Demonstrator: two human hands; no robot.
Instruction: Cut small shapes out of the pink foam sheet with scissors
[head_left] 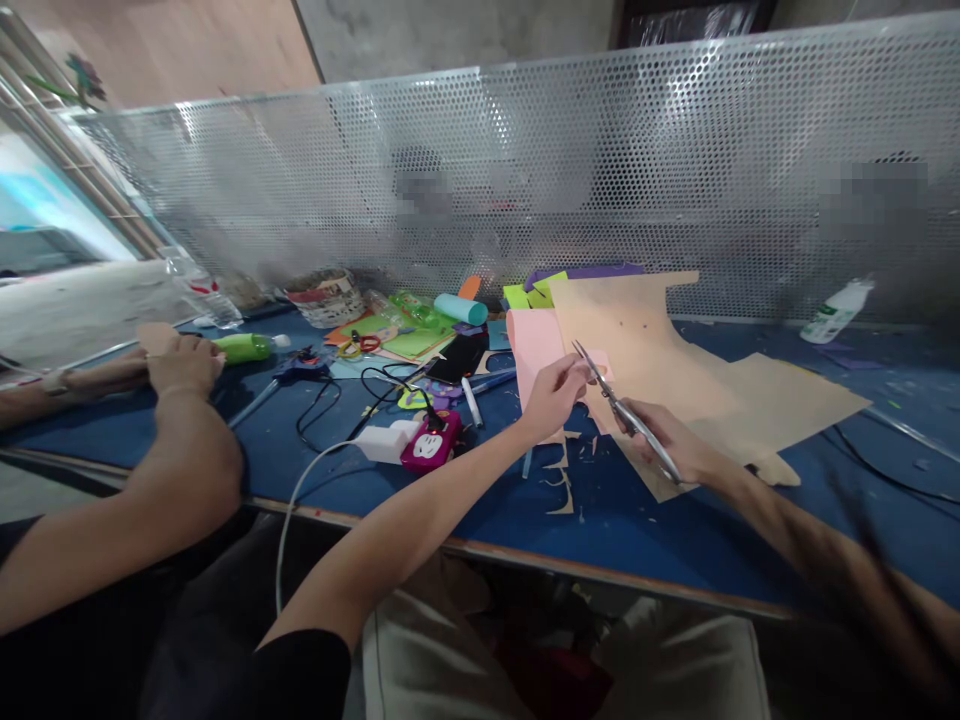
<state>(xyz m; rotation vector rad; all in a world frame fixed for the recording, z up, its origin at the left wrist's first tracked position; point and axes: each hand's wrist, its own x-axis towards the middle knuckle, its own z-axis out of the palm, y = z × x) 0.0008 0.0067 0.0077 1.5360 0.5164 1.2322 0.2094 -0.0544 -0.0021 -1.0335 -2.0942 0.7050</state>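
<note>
My right hand (667,440) is closed round the handles of a pair of metal scissors (611,395), whose blades point up and to the left. My left hand (553,393) pinches a small pink piece (600,365) right at the blade tips. A pink foam sheet (534,345) lies just behind my left hand. Large tan foam sheets (675,350) spread under and behind both hands on the blue table (645,535). Tan offcuts (561,480) lie on the table below my left wrist.
A co-worker's arm and hands (176,365) rest at the left near a green bottle (244,347). A magenta power strip (431,442) with white plug and cables, a glue gun (300,368), a black phone (459,357), coloured foam sheets, a teal roll (460,309) and a white bottle (836,312) stand before the perforated metal screen (675,170).
</note>
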